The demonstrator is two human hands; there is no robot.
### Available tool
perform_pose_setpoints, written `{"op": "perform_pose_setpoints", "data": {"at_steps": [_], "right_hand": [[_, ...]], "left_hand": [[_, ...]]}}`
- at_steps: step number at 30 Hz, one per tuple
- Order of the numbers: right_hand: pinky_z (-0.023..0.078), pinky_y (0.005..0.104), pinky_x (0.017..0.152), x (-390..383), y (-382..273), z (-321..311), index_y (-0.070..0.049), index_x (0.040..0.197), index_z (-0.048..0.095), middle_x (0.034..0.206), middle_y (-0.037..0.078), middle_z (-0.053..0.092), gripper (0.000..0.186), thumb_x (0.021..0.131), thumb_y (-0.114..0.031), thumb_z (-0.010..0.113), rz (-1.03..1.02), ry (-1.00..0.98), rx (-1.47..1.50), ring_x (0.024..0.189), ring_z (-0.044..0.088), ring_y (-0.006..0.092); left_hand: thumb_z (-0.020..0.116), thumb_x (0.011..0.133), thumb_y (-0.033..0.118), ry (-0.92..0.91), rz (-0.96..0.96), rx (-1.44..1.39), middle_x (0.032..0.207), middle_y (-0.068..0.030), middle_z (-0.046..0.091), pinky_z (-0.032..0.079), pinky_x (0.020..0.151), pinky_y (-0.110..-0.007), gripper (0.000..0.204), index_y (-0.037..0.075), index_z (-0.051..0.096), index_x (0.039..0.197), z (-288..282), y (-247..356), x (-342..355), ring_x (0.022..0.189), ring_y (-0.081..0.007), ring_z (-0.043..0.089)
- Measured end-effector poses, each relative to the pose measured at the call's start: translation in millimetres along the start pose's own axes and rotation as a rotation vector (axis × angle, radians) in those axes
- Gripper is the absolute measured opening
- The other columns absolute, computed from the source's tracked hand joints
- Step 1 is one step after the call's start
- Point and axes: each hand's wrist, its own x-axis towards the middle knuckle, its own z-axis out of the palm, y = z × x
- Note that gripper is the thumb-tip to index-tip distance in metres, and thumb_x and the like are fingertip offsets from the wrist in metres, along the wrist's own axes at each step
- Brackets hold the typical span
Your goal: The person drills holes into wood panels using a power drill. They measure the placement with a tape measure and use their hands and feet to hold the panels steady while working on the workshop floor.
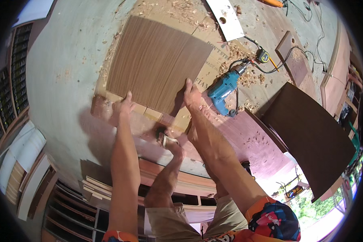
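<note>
The wood-grain panel [159, 60] lay on the cardboard [209, 67], toward its left edge. It looked nearly square, so no long axis stood out; its sides ran away from the person, far end leaning right, while its near edge slanted nearer toward the right. The left hand [125, 106] had a digit at that near edge, left of its middle; the right hand [192, 97] had one on the panel's right edge, toward the near corner. How far either hand was closed, or whether fingers reached underneath, I cannot tell. Past the cardboard's left edge, the pale surface [64, 105] offered wide open room. Toward its right edge, a strip separated the panel from a blue drill [224, 92], and wood shavings [185, 7] littered the far edge
</note>
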Motion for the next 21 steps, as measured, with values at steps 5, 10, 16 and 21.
{"op": "perform_pose_setpoints", "data": {"at_steps": [5,10,16,21], "right_hand": [[0.059,0.0605,0.097,10,-31,-37,0.002,0.112,0.077,0.107,0.041,0.073,0.068,0.111,-0.058,0.046,-0.103,-0.275,-0.32,0.107,0.073,0.0554],[0.059,0.0617,0.089,-38,56,-97,0.001,0.103,0.075,0.096,0.037,0.074,0.055,0.105,-0.052,0.06,-0.09,-0.247,-0.339,0.099,0.075,0.0544],[0.059,0.0609,0.089,-35,58,-157,-0.001,0.118,0.07,0.102,0.033,0.076,0.05,0.101,-0.048,0.067,0.038,-0.28,-0.269,0.102,0.074,0.0537],[0.061,0.0607,0.089,14,-11,-197,-0.004,0.13,0.06,0.109,0.032,0.076,0.052,0.1,-0.045,0.068,-0.018,-0.129,-0.214,0.101,0.074,0.0518]], "left_hand": [[0.093,0.083,0.045,0.207,0.293,0.716,0.1,-0.0225,0.075,0.059,0.077,-0.045,0.059,-0.004,0.072,0.108,-14,3,-16,0.091,-0.0322,0.074],[0.091,0.084,0.036,0.02,0.446,1.192,0.103,-0.0269,0.078,0.061,0.088,-0.048,0.054,-0.004,0.071,0.115,79,-15,-132,0.095,-0.0385,0.078],[0.089,0.091,0.021,-0.47,-0.162,0.341,0.093,-0.0164,0.08,0.061,0.059,-0.036,0.049,-0.004,0.069,0.127,149,69,-186,0.07,-0.0218,0.077],[0.082,0.097,0.026,-0.607,0.203,0.948,0.113,-0.0218,0.077,0.063,0.089,-0.049,0.047,-0.001,0.064,0.13,164,161,-180,0.099,-0.0357,0.077]]}}
